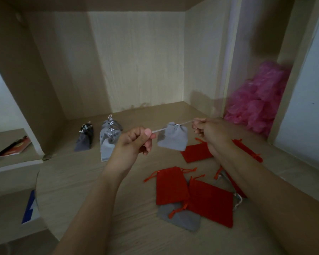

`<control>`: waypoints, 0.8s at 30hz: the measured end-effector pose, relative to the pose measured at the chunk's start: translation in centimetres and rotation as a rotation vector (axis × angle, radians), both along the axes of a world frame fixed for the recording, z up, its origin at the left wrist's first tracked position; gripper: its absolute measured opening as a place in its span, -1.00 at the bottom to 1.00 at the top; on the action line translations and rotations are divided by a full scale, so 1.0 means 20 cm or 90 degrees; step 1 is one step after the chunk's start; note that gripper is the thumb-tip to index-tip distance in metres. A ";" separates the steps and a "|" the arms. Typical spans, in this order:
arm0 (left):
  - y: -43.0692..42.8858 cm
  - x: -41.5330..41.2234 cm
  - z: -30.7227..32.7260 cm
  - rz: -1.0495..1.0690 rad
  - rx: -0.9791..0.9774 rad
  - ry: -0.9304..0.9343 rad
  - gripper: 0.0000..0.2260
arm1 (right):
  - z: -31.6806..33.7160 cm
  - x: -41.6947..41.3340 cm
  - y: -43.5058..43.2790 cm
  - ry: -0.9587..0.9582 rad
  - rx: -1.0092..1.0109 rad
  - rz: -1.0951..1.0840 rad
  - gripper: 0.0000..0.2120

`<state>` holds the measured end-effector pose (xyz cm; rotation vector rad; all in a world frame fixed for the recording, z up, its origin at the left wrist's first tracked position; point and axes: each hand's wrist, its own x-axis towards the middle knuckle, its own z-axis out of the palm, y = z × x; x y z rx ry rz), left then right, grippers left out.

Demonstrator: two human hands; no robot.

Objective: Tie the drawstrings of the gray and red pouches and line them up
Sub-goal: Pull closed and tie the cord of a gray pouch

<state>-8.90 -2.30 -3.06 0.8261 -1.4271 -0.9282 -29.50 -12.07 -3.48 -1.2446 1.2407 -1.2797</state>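
L hand [134, 139] & R hand [207, 129], each grip pinching a string [159, 130], are cinching gray pouch [173, 139]. Nxt prob needing knot, then placing by tied pouches [108, 144].

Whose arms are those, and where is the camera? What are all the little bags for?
Those are a person's own arms. There is only one picture, taken by a camera worn on the person's head, so you see what they see, looking down at their hands. The left hand and the right hand each pinch one of the strings of a small gray bag. The strings are stretched tight, so the bag hangs in the air between the hands with its top bunched up. On the wooden shelf below lie several red bags, flat, with their strings loose, and one flat gray bag partly under them. Farther back on the left stand a few tied bags, close together. On the right is a heap of pink plastic.
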 end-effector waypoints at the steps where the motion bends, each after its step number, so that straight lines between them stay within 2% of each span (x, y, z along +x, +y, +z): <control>1: 0.00 0.00 0.00 -0.013 0.008 0.011 -0.78 | 0.01 0.00 0.02 -0.006 0.004 0.003 -0.82; 3: 0.00 0.02 -0.01 -0.021 0.029 0.012 -0.79 | 0.02 -0.01 0.05 -0.011 0.003 0.040 -0.84; 5: -0.02 0.02 -0.02 -0.016 0.064 -0.031 -0.83 | 0.01 -0.03 0.07 0.053 -0.009 0.069 -0.86; 10: -0.03 -0.02 -0.06 -0.121 0.252 -0.098 -0.84 | 0.00 0.01 0.10 0.188 -0.123 0.088 -0.89; 12: -0.04 -0.02 -0.06 -0.151 0.285 -0.105 -0.86 | 0.00 0.03 0.10 0.294 -0.188 0.088 -0.88; 14: -0.04 -0.02 -0.07 -0.167 0.302 -0.094 -0.85 | 0.02 0.04 0.11 0.452 -0.216 0.073 -0.87; 16: -0.04 -0.04 -0.07 -0.163 0.305 -0.078 -0.79 | 0.04 0.04 0.14 0.616 -0.195 0.050 -0.66; 17: -0.04 -0.04 -0.07 -0.149 0.306 -0.081 -0.80 | 0.05 0.04 0.16 0.661 -0.196 0.044 -0.58; 21: -0.04 -0.04 -0.05 -0.017 0.252 -0.162 -0.74 | 0.09 0.07 0.23 0.681 -0.340 0.046 -0.60; 24: -0.04 -0.04 -0.05 0.028 0.181 -0.188 -0.75 | 0.11 0.09 0.25 0.643 -0.361 0.121 -0.71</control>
